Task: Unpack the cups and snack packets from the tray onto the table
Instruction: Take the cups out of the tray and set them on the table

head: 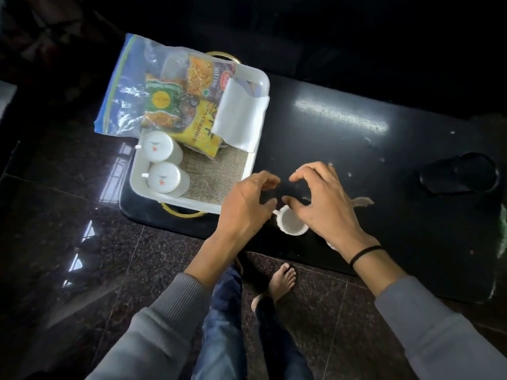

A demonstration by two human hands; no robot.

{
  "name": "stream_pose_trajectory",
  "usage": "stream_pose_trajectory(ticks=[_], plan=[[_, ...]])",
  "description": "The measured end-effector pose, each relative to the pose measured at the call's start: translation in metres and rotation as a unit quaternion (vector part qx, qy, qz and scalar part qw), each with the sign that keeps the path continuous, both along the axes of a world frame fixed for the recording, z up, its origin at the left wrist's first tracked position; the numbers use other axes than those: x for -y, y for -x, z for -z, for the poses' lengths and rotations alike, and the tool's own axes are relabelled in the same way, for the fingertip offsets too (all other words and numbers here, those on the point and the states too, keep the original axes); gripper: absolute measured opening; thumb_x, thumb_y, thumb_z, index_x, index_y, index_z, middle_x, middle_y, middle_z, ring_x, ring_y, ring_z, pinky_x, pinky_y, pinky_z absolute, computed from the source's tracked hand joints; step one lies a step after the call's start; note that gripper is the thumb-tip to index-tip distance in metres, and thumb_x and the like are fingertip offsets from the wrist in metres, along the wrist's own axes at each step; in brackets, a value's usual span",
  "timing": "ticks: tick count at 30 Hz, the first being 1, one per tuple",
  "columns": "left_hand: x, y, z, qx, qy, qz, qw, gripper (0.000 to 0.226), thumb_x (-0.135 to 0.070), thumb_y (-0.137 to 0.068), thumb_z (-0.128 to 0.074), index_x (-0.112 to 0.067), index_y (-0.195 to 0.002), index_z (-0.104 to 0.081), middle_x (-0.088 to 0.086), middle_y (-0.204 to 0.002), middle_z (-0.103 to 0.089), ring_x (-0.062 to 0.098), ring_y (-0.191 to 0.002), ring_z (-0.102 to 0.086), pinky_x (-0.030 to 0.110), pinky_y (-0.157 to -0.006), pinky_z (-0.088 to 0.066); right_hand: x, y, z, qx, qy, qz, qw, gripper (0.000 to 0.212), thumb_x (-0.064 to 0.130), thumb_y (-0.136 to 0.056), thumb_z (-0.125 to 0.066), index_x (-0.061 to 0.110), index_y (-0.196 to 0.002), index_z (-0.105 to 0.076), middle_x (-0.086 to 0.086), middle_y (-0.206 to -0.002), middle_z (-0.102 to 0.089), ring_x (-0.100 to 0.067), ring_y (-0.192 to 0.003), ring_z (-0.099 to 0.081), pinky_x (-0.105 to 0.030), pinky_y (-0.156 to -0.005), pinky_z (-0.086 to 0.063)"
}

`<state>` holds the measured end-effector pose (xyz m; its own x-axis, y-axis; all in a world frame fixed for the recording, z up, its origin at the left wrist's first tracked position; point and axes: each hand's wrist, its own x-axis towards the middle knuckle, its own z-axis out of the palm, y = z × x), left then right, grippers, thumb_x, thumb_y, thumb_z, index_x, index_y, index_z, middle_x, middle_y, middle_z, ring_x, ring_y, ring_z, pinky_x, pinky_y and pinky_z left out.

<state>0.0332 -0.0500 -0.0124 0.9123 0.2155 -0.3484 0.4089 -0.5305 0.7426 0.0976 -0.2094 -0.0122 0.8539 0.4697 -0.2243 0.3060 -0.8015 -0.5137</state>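
white cup (292, 224) upright on table (356, 149)

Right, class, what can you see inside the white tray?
Two upturned white cups, three snack packets with a clear plastic bag, folded white paper and a woven liner. Whatever lies beneath the packets and paper is covered.

Dim; glare streak on table (343, 116); edges perhaps distorted.
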Motion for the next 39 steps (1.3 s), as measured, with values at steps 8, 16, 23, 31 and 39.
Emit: stream_pose_trajectory(ticks=[8,16,23,31,39], plan=[[-0.091,0.035,-0.002,-0.037,-0.274,-0.053,0.96,0.042,-0.008,-0.085,-0.068,-0.013,-0.126,-0.063,0.008,-0.125,-0.064,0.03,-0.117,-0.054,0.041,-0.093,-0.043,-0.12,0.004,0.01,-0.096,-0.035,-0.093,0.99,0.032,0.031,-0.091,-0.076,0.024,-0.117,-0.062,0.008,-0.121,-0.057,-0.014,-0.116,-0.056,-0.037,-0.089,-0.051],[-0.131,0.054,0.028,-0.115,-0.356,-0.07,0.925,0.077,-0.05,-0.087,-0.071,-0.008,-0.143,-0.04,0.01,-0.137,-0.052,0.029,-0.127,-0.05,0.04,-0.104,-0.042,-0.179,0.019,0.029,-0.158,-0.007,-0.146,0.977,0.023,0.035,-0.094,-0.071,0.02,-0.11,-0.063,0.007,-0.116,-0.065,-0.016,-0.111,-0.058,-0.039,-0.089,-0.053],[-0.143,0.054,0.038,-0.044,-0.334,-0.092,0.937,0.068,-0.044,-0.076,-0.083,-0.009,-0.123,-0.051,0.006,-0.108,-0.064,0.027,-0.102,-0.065,0.039,-0.09,-0.047,-0.179,0.024,0.036,-0.18,-0.009,-0.119,0.976,0.022,0.038,-0.094,-0.071,0.022,-0.106,-0.064,0.009,-0.112,-0.066,-0.016,-0.106,-0.06,-0.04,-0.086,-0.054],[-0.133,0.059,0.025,0.011,-0.301,-0.062,0.952,0.075,-0.04,-0.073,-0.087,-0.008,-0.132,-0.055,0.008,-0.117,-0.066,0.032,-0.099,-0.065,0.04,-0.085,-0.053,-0.16,0.021,0.028,-0.182,-0.046,-0.094,0.978,0.037,0.034,-0.088,-0.078,0.029,-0.119,-0.057,0.028,-0.093,-0.051,-0.008,-0.098,-0.057,-0.034,-0.08,-0.05],[-0.1,0.024,-0.019,0.014,-0.19,-0.062,0.98,0.067,-0.053,-0.074,-0.08,-0.016,-0.126,-0.059,0.002,-0.114,-0.064,0.029,-0.098,-0.062,0.043,-0.082,-0.051,-0.127,0.013,0.009,-0.174,-0.124,-0.063,0.975,0.081,0.024,-0.075,-0.088,0.028,-0.144,-0.048,0.001,-0.143,-0.058,-0.019,-0.129,-0.052,-0.03,-0.095,-0.046]])
